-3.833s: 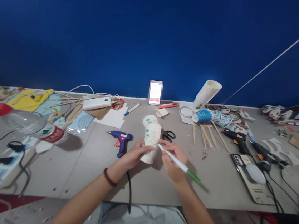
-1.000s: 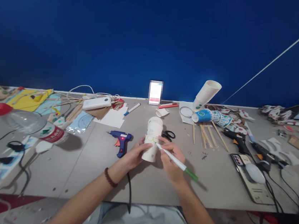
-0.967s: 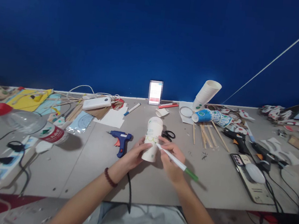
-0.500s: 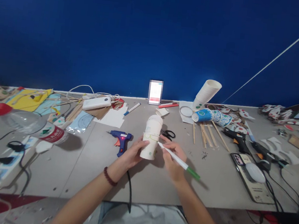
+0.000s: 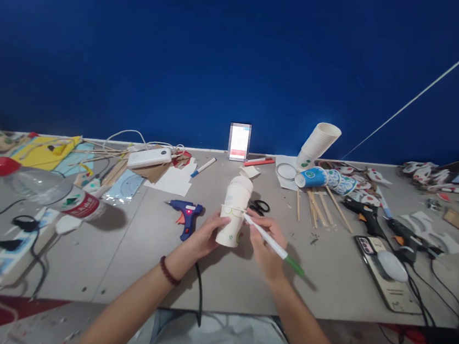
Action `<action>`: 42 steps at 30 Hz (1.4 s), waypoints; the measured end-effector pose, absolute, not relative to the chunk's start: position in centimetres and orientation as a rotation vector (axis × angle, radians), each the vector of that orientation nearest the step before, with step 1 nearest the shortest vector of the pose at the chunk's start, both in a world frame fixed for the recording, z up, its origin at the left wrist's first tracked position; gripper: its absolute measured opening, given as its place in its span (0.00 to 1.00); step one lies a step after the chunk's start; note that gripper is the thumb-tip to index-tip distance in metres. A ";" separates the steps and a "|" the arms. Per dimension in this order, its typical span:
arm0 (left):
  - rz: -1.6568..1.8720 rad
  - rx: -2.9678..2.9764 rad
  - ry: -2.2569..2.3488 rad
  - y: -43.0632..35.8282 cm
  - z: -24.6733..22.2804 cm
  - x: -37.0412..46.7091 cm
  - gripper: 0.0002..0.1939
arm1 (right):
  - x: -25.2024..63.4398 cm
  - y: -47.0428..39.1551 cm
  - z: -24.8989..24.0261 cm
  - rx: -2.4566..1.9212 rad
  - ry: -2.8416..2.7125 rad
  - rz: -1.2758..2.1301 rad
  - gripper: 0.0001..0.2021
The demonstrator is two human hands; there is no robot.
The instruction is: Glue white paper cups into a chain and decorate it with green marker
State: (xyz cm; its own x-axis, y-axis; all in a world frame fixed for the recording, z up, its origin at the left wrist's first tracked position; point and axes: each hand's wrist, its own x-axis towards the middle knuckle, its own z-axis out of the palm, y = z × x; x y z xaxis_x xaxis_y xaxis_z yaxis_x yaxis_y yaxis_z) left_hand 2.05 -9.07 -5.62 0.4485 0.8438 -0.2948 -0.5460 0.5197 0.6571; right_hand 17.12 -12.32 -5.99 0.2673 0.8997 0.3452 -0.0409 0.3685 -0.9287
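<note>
Two white paper cups joined rim to rim (image 5: 231,227) stand out in the middle, with green lines drawn near the seam. My left hand (image 5: 206,237) is wrapped round the lower cup from the left. In my right hand (image 5: 265,248) is a white marker with a green end (image 5: 274,245), its tip touching or very near the seam on the cups' right side. A blue glue gun (image 5: 186,215) with a lit red light lies left of my left hand. Behind my right hand are black scissors (image 5: 260,206), partly hidden.
A water bottle (image 5: 57,191) and power strip (image 5: 21,253) lie at the left. Stacked white cups (image 5: 319,143), blue patterned cups (image 5: 315,177) and wooden sticks (image 5: 316,208) are at the back right. A phone (image 5: 383,278) lies near two black glue guns (image 5: 406,236).
The marker and its tip have shifted slightly up and left along the seam. Both hands keep their hold, and the cups stay nearly in place.
</note>
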 end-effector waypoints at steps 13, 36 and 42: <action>0.910 0.505 0.700 -9.1 -5.9 2.0 0.25 | 17.2 -12.4 -5.9 -0.980 -1.147 0.801 0.01; 0.942 0.483 0.742 -9.3 -5.5 2.3 0.29 | 17.3 -12.6 -5.9 -1.038 -1.225 0.737 0.03; 0.958 0.466 0.729 -9.2 -5.5 2.4 0.28 | 17.2 -12.6 -5.5 -1.050 -1.250 0.711 0.03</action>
State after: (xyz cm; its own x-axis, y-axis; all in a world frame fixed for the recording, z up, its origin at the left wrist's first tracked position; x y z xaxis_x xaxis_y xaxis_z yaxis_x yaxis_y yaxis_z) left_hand 2.38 -9.24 -5.51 0.3706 0.8609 -0.3485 -0.5658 0.5068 0.6504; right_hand 17.21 -12.58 -5.48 0.2118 0.8907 0.4022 0.1093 0.3874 -0.9154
